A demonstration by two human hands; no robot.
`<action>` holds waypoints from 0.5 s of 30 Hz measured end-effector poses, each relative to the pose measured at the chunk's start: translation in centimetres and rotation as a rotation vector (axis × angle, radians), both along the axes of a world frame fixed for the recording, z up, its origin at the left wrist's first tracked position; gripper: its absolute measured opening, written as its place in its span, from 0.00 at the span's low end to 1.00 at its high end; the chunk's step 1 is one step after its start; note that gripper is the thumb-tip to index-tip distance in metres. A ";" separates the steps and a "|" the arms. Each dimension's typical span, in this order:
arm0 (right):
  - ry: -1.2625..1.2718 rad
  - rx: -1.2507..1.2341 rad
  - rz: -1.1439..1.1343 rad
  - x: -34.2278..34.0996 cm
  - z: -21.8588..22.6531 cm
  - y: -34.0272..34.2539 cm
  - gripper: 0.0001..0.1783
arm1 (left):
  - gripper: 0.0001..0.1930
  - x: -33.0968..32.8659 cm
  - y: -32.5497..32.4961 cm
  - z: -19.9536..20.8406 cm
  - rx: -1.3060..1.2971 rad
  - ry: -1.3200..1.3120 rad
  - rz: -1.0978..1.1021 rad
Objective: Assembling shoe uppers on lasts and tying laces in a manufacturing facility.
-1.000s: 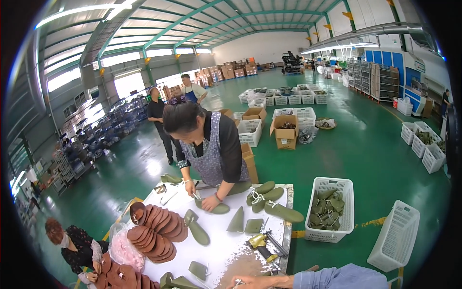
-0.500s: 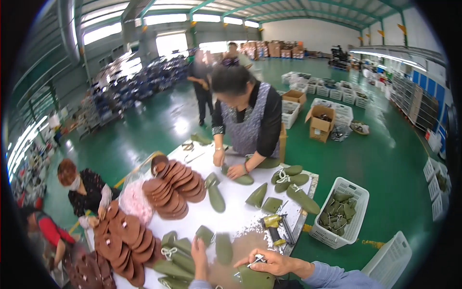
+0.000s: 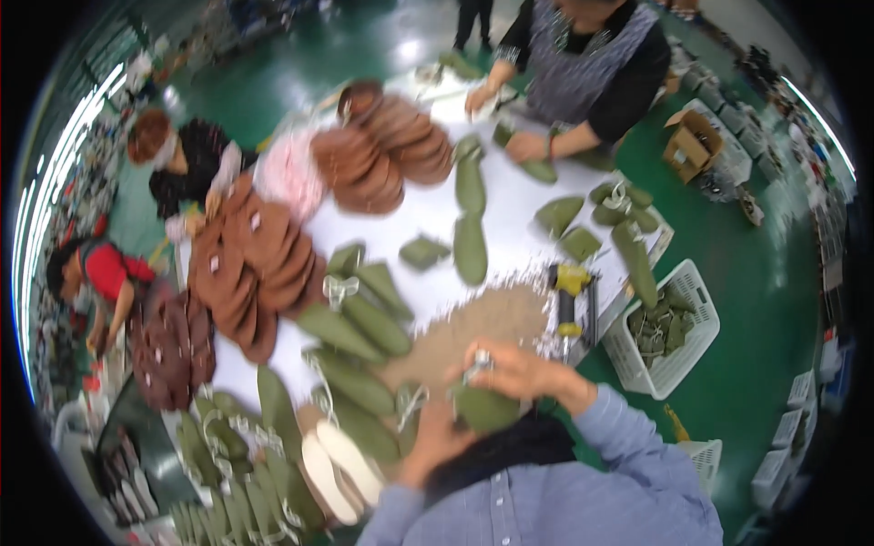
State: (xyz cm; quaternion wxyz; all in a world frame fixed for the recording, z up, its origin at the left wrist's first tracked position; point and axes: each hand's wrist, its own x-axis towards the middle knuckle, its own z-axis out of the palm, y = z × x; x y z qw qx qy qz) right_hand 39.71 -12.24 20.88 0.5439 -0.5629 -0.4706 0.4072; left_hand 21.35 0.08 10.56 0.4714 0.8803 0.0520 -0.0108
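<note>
Looking much further down than a second ago: then mostly hall and roof, now bench [image 3: 510, 246] and both hands close under the lens, so work judged to be properly in hand on the green insole [image 3: 482, 407]. Right hand [image 3: 514, 373] lying over the top of that insole, fingers curled round its upper edge and pinching something small and pale (too blurred to name). Left hand [image 3: 435, 437] coming up beside it from below, touching the insole's left end; how far closed, cannot tell. Insole itself at the near edge of the bench, just below a patch of brown crumbs [image 3: 478, 323]. Green insoles [image 3: 364, 318] strewn to the left, stacks of brown insoles [image 3: 264, 264] beyond. Off the bench's right edge, a white slotted basket [image 3: 696, 318] holding green pieces. Far right on the green floor, an open brown cardboard box [image 3: 692, 146]. Small pale square labels on some brown insoles, unreadable.
</note>
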 end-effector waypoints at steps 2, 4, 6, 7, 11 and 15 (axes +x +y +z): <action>-0.178 -0.123 -0.085 1.1 -3.3 1.1 0.09 | 0.33 -0.1 -0.6 -3.7 -0.008 0.068 0.279; -0.289 -0.247 -0.119 1.9 -6.5 1.2 0.09 | 0.39 0.1 -0.9 -5.7 -0.108 0.173 0.328; -0.424 -0.356 -0.157 2.3 -9.8 0.7 0.10 | 0.46 0.2 -1.4 -6.2 -0.269 -0.062 0.463; -0.463 -0.312 -0.187 2.3 -11.7 0.1 0.11 | 0.51 0.3 -1.5 -5.7 -0.265 -0.007 0.421; -0.407 -0.335 -0.224 1.7 -12.2 -0.2 0.13 | 0.53 2.0 -2.0 -4.7 -0.179 0.109 0.398; -0.395 -0.281 -0.226 1.0 -11.3 -0.1 0.14 | 0.45 4.1 -1.0 -5.4 -0.119 0.174 0.412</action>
